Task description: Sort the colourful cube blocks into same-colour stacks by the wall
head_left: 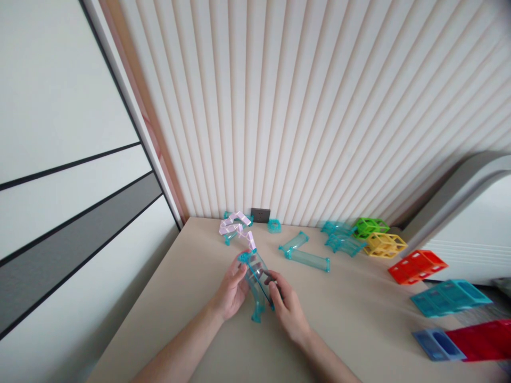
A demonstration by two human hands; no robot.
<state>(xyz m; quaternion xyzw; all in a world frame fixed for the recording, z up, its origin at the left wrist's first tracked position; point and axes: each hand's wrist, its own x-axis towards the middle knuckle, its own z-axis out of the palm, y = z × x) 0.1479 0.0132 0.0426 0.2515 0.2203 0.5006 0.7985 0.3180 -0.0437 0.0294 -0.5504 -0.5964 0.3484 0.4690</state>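
Note:
In the head view, my left hand [230, 293] is closed on the upper left side of a translucent teal plastic track assembly [256, 298]. The assembly slants over the table, and a curved teal piece hangs at its lower end. My right hand [288, 306] grips a small dark object [273, 279] against the assembly's right side; its kind is hard to make out. Just beyond my hands is a zigzag of pale lilac track [230, 227]. Its near end meets or overlaps the top of the assembly; I cannot tell which.
Two straight teal track pieces [309, 259] lie right of my hands, curved teal ones [344, 242] farther right. Green [371, 227], yellow [385, 244], red [417, 266], teal [450, 298] and blue [438, 344] blocks line the table's right side. A socket [260, 215] is on the ribbed wall.

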